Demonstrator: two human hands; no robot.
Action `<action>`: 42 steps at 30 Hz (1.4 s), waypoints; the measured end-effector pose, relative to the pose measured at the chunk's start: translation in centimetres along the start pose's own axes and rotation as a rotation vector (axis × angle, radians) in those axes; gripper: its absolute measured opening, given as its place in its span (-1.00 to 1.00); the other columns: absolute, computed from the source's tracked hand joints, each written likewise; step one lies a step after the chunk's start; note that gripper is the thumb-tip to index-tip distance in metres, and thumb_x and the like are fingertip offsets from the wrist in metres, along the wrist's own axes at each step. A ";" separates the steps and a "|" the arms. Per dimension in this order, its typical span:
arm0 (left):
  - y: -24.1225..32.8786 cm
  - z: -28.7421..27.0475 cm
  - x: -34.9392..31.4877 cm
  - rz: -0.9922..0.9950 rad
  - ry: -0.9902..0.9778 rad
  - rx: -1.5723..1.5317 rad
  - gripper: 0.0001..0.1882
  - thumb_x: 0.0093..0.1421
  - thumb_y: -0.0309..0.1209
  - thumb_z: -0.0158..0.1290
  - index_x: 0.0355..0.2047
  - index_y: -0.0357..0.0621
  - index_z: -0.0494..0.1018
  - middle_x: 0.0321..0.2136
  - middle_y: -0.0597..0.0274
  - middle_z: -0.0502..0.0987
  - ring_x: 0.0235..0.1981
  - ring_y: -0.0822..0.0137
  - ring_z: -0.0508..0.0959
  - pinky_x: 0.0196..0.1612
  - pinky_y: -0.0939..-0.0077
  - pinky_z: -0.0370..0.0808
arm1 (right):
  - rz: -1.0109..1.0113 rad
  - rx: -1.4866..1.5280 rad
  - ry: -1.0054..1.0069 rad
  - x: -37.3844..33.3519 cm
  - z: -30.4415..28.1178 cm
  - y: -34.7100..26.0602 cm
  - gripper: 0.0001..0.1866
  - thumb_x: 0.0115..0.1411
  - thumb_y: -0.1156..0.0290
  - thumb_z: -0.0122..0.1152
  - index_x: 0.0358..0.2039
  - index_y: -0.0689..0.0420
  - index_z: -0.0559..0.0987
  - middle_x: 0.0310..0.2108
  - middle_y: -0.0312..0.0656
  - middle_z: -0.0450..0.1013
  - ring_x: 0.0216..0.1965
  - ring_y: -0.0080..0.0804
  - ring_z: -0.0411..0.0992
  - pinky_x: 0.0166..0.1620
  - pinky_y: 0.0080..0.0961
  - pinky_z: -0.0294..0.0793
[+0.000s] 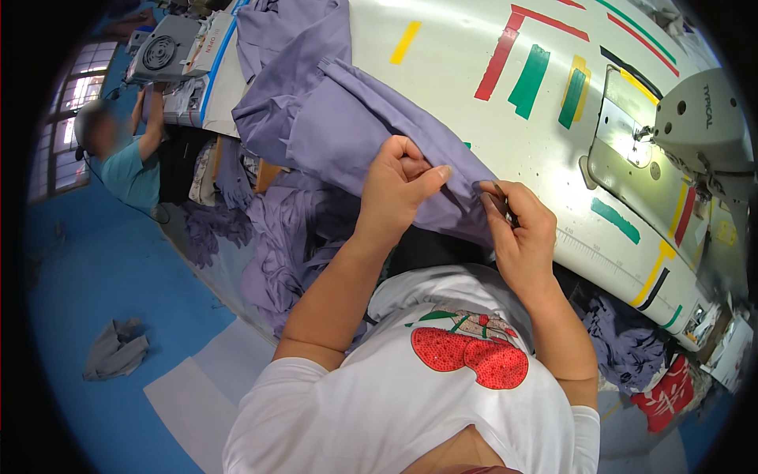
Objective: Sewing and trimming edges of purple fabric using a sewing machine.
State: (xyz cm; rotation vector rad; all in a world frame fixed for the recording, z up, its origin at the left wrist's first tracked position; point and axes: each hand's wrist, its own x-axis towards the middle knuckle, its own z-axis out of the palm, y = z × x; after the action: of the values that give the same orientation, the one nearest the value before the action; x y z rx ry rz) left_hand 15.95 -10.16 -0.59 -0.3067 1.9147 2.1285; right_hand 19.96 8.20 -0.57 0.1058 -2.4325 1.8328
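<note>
Here we see the lilac woven cotton garment (347, 118) draped from the white table (474, 103) toward the person's chest; its folded edge runs as a long axis from upper left to lower right; the left hand (395, 186) pinches that edge in a closed grip, thumb over cloth; the right hand (517, 225), just beside it and nearer the grey sewing machine (695, 118), clamps the same edge's lower end.

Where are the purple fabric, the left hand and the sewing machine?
purple fabric (347, 126): head view, on its folded upper part.
left hand (399, 186): head view, back of hand.
sewing machine (703, 118): head view, grey head.
</note>
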 end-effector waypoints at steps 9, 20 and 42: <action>-0.1 1.3 -0.8 0.146 0.011 0.121 -0.63 0.09 -0.68 0.17 -0.31 -0.18 0.16 -0.62 0.37 0.46 -0.59 0.69 0.37 -0.55 0.75 0.28 | -0.021 -0.089 0.028 1.5 1.8 -0.8 -0.88 0.13 0.65 0.22 -0.28 0.30 0.57 -0.47 -0.19 0.45 -0.52 -0.56 0.34 -0.44 -0.61 0.33; 0.0 1.9 -0.2 0.094 -0.022 -0.016 -0.63 0.11 -0.68 0.15 -0.32 -0.16 0.13 -0.60 0.26 0.48 -0.55 0.57 0.51 -0.51 0.67 0.43 | 0.026 -0.012 0.084 1.6 2.1 0.6 -0.90 0.12 0.63 0.13 -0.39 0.22 0.39 -0.55 -0.20 0.35 -0.58 -0.45 0.30 -0.48 -0.54 0.28; 0.9 1.9 0.3 -0.030 -0.132 -0.157 -0.79 0.20 -0.64 0.07 -0.14 -0.27 0.42 -0.35 0.25 0.54 -0.36 0.52 0.54 -0.27 0.63 0.53 | 0.000 -0.361 0.019 -1.0 -1.2 -1.3 -0.74 0.19 0.35 0.28 -0.22 0.22 0.47 -0.48 -0.11 0.41 -0.54 -0.25 0.40 -0.44 -0.42 0.38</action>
State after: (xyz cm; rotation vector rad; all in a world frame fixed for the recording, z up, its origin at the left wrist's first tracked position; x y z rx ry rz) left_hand 15.41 -8.34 0.31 -0.2168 1.6652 2.2248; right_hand 21.17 8.96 0.85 0.0599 -2.6991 1.3572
